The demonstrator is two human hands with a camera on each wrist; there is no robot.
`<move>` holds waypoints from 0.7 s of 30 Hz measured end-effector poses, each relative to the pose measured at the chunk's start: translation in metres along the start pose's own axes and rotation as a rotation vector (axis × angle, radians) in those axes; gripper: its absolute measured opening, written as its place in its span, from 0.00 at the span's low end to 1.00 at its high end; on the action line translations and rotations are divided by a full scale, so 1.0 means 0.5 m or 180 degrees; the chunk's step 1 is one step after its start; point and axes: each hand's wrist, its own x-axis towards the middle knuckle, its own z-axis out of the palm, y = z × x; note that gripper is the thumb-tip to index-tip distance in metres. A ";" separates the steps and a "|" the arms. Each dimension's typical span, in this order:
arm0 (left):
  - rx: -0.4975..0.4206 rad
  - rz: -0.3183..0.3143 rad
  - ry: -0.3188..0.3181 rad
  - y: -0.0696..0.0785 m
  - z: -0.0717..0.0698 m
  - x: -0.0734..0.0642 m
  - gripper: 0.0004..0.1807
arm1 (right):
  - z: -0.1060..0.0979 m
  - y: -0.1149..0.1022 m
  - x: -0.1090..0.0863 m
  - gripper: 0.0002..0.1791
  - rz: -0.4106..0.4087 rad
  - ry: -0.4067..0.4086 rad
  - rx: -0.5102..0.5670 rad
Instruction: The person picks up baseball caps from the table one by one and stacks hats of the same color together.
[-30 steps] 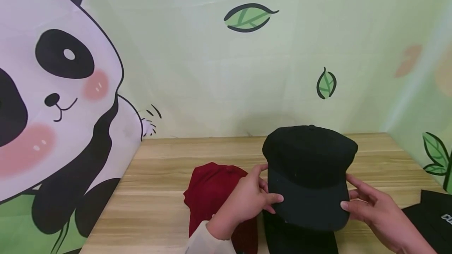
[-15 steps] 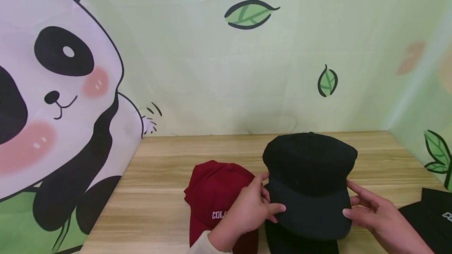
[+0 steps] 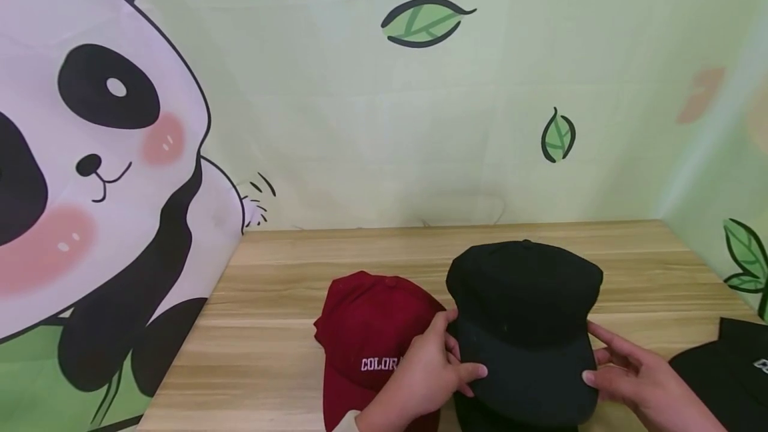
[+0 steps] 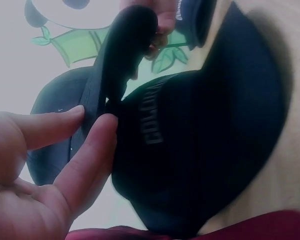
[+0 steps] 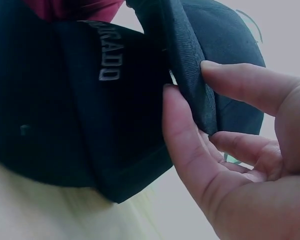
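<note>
A plain black baseball cap point(image 3: 528, 292) is held brim toward me between both hands. My left hand point(image 3: 429, 365) pinches the brim's left edge between thumb and fingers. At the opposite edge, my right hand point(image 3: 636, 372) pinches the brim the same way. Below it lies a second black cap point(image 4: 240, 110) with pale lettering on its front; the head view mostly hides this one behind the held cap. Both wrist views show a gap between the held brim and the lower cap. Beside my left hand sits a dark red cap point(image 3: 360, 325) with white letters, partly covered by my forearm.
Another black cap point(image 3: 720, 379) with white lettering lies at the right, cut off by the frame edge. The wood-grain table point(image 3: 258, 325) meets a pale green backdrop point(image 3: 336, 119) printed with a panda and leaves.
Both hands have lowered the held black cap toward the cap beneath it. More of the red cap's lettering shows now. The grip on the brim is unchanged.
</note>
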 end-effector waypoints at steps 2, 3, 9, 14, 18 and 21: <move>-0.0004 -0.0024 -0.0006 -0.007 0.004 -0.003 0.45 | 0.000 0.010 0.001 0.47 0.0022 0.0001 -0.0021; -0.0008 -0.0039 -0.0009 -0.010 0.006 -0.004 0.45 | 0.000 0.014 0.002 0.47 0.0037 0.0001 -0.0030; -0.0055 -0.0169 -0.0031 -0.032 0.019 -0.007 0.45 | -0.006 0.041 0.008 0.48 0.0047 -0.0099 -0.0009; -0.0136 -0.0352 -0.0057 -0.050 0.030 -0.009 0.44 | -0.007 0.062 0.011 0.48 -0.0042 -0.0264 0.0083; -0.0195 -0.0530 -0.0078 -0.064 0.039 -0.009 0.44 | -0.003 0.070 0.011 0.48 0.0068 -0.0143 -0.0124; -0.0249 -0.0647 -0.0095 -0.075 0.044 -0.010 0.43 | 0.001 0.076 0.011 0.48 0.0168 -0.0091 -0.0226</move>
